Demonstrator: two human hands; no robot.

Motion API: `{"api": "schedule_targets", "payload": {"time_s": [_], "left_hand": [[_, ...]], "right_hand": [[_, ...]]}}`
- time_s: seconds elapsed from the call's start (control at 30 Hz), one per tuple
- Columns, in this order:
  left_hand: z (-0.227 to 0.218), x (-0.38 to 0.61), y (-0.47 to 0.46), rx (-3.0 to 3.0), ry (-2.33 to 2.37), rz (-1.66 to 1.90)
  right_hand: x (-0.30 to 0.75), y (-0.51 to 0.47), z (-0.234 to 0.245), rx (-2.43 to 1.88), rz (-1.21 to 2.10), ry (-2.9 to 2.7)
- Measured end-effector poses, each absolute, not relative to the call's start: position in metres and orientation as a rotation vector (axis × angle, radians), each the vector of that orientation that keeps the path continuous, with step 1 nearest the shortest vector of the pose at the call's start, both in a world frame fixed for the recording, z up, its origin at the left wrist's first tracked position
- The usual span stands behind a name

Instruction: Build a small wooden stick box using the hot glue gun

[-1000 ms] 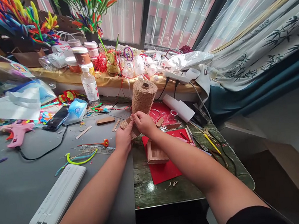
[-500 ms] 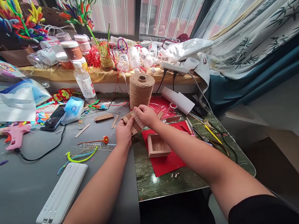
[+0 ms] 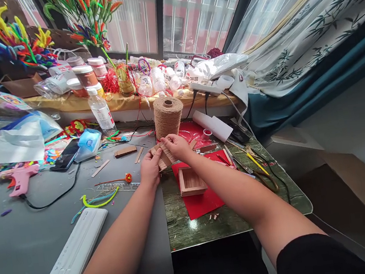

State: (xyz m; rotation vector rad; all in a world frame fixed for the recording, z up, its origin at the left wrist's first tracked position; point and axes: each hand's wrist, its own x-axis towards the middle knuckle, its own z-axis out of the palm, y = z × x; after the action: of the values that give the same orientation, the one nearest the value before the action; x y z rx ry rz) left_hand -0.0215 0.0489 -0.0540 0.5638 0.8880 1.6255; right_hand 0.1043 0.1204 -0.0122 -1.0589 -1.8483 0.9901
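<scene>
- The left hand (image 3: 149,169) has its grip closed on a small ribbed panel (image 3: 166,158), thumb lying on the upper face.
- The right hand (image 3: 177,148) pinches the same panel at its far right edge, thumb and fingers drawn together; the fingers underneath are hidden.
- The panel is tilted between the two hands, above the table (image 3: 141,238) and just in front of a spool of twine (image 3: 169,118), which stands upright. It looks like narrow wooden strips with a plain brown band across, though at this size I cannot be sure.
- Just below the right forearm, an open wooden box (image 3: 193,191) sits on a red sheet (image 3: 206,204), partly covered from view by that arm.
- A few pale chips (image 3: 214,216) lie near the sheet's front edge.
- Left of the hands are a brown block (image 3: 125,152), two thin strips (image 3: 139,155) and a single flat stick (image 3: 100,168).
- Nearer the person, an orange flower (image 3: 128,178) on a stem lies by a clear ruler (image 3: 116,188), with a yellow-green fuzzy stem (image 3: 101,204) close to both.
- Farther left lies a pink glue gun (image 3: 22,178); a white power bank (image 3: 78,248) rests beside the left forearm.
- Right of the box, a yellow-handled tool (image 3: 257,164) lies slantwise.
</scene>
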Motion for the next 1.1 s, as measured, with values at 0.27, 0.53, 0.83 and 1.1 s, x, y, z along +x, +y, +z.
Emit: {"api": "schedule_targets", "payload": {"time_s": [0.27,0.53,0.83,1.1], "left_hand": [[-0.058,-0.020,0.049,0.525,0.861,1.586],[-0.063,-0.033,0.056,0.482,0.962,1.553],[-0.065,-0.034,0.056,0.515,1.016,1.526],[-0.063,-0.018,0.050,0.648,0.993,1.409]], "right_hand": [[0.111,0.119,-0.015,-1.118,1.018,-1.835],[0.114,0.121,-0.017,-1.154,1.081,-1.875],[0.123,0.125,-0.012,-1.217,1.109,-1.887],[0.119,0.128,-0.019,-1.220,0.962,-1.769]]}}
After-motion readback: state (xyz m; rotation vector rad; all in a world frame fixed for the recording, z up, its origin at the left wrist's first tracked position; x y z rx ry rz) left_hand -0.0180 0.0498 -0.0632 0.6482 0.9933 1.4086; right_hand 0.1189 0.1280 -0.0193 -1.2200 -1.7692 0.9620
